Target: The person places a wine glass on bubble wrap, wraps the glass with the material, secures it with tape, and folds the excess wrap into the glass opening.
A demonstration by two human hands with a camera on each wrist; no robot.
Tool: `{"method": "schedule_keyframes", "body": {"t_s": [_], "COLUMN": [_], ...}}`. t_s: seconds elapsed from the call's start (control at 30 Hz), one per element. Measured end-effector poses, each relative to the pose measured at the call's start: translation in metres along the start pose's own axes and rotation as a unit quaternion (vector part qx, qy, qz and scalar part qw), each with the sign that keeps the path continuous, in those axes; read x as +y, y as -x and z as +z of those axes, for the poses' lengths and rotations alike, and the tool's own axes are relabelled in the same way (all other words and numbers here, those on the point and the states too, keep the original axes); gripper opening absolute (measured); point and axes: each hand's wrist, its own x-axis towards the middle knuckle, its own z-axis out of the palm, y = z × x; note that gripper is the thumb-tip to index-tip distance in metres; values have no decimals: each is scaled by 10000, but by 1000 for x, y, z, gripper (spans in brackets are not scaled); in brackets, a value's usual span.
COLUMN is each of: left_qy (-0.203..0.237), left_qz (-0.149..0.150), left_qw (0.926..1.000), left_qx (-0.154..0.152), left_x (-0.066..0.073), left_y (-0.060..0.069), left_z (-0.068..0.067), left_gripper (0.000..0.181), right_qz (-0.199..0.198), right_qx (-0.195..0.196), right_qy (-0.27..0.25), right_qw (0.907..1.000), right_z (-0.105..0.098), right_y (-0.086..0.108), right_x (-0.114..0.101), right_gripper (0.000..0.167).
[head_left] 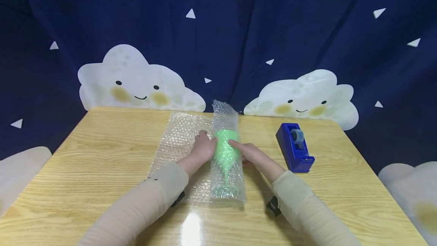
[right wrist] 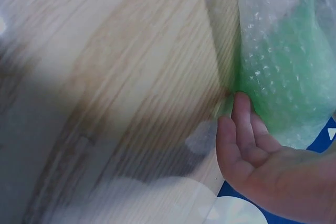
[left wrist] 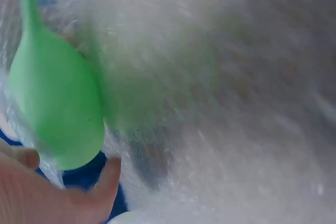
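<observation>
The person's left arm (head_left: 136,208) and right arm (head_left: 307,212), in pale sleeves (head_left: 157,191), reach forward from the bottom of the head view and slant inward. Both wrists are bare past the cuffs. The left hand (head_left: 202,149) and right hand (head_left: 252,153) face each other, near but apart, both gripping. Right-hand fingers (right wrist: 242,121) lie side by side, gently bent; left-hand fingers (left wrist: 109,179) are spread.
</observation>
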Motion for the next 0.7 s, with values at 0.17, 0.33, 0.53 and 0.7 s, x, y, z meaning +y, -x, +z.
{"method": "schedule_keyframes", "body": {"t_s": [0.17, 0.33, 0.53, 0.7], "left_qy": [-1087, -1149, -1303, -1651], "left_qz": [495, 609, 582, 686], "left_qw": [9892, 9878, 9865, 9793], "left_qx": [853, 855, 799, 954], "left_x": [5, 2, -3, -5], "left_y": [7, 6, 5, 7], "left_z": [2, 0, -6, -10], "left_gripper": [33, 28, 29, 34], "right_qz": [-34, -48, -35, 7], "right_qx": [-8, -30, -24, 60], "right_qy": [72, 66, 67, 187], "right_qw": [10000, 10000, 10000, 9998], "right_z": [1, 2, 3, 6], "right_y": [1, 3, 3, 3], "right_x": [-1, -2, -3, -5], "right_gripper": [73, 70, 67, 69]}}
